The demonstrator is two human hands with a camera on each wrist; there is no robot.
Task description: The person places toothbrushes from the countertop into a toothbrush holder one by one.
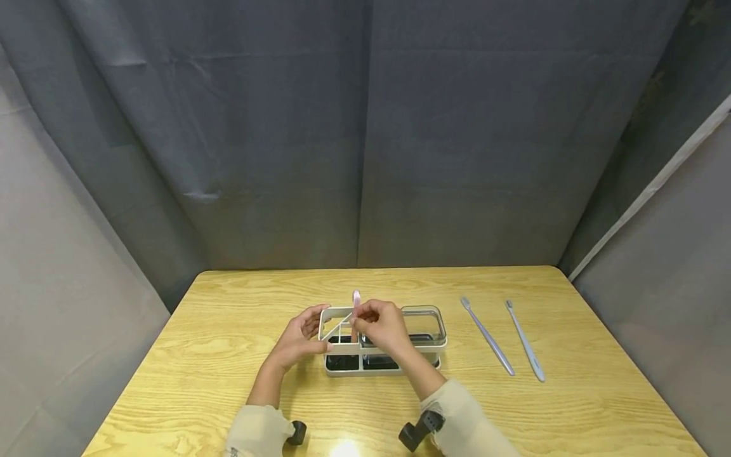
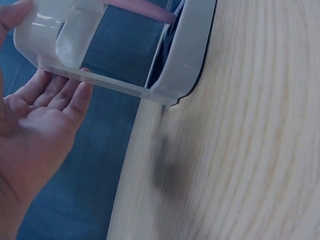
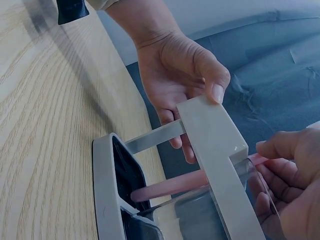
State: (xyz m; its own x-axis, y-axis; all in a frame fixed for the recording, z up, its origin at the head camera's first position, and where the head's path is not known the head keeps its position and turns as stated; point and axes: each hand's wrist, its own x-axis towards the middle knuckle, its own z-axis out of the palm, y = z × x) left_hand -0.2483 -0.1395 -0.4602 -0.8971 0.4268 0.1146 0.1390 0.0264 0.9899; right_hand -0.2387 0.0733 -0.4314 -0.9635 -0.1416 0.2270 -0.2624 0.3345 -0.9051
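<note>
The desk (image 1: 200, 368) fills the lower frame. At its centre stands the rack (image 1: 345, 348), probably light, stiff plastic, best steadied at its left end, where the left hand (image 1: 297, 339) holds it. The right hand (image 1: 385, 327) has a narrow grip, pinching the pink brush (image 3: 172, 185) roughly upright within the rack. That brush looks light, rigid and smooth (slippery if wet, perhaps); the upper handle suits holding. The grey brush (image 1: 487, 336) and blue brush (image 1: 524, 341) lie at right.
</note>
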